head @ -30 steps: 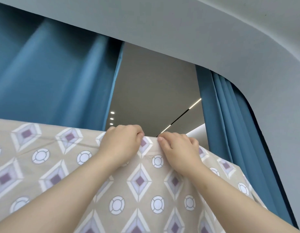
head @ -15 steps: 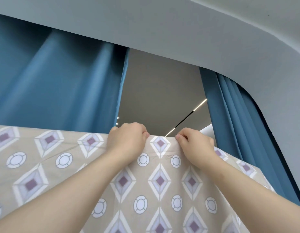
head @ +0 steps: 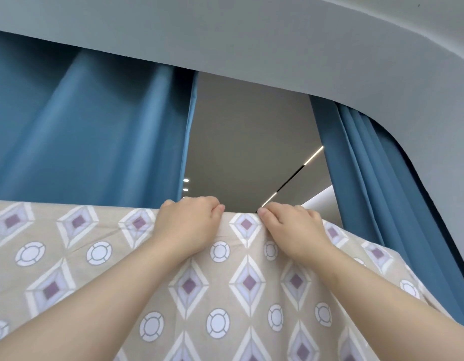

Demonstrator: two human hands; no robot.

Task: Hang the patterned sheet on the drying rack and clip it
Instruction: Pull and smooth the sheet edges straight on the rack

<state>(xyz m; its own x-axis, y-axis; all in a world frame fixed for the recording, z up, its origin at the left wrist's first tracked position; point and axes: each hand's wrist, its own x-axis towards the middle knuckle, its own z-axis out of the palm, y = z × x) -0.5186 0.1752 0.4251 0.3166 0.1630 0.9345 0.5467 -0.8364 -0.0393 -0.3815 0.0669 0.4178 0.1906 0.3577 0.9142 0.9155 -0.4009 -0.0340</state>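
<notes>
Head view: blue curtains behind patterned sheet; both hands grip it.

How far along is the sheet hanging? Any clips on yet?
Done: the patterned sheet is up, its top edge stretched level across the view; the rack itself is out of sight. In hand: the left hand and right hand grip that edge side by side. Left: no clip shows anywhere, so clipping seems not yet done.

Blue curtains hung at left and right, a gap left between them, grey ceiling seen through it, lit by strip lights and round spotlights, pale bulkhead curved overhead
</notes>
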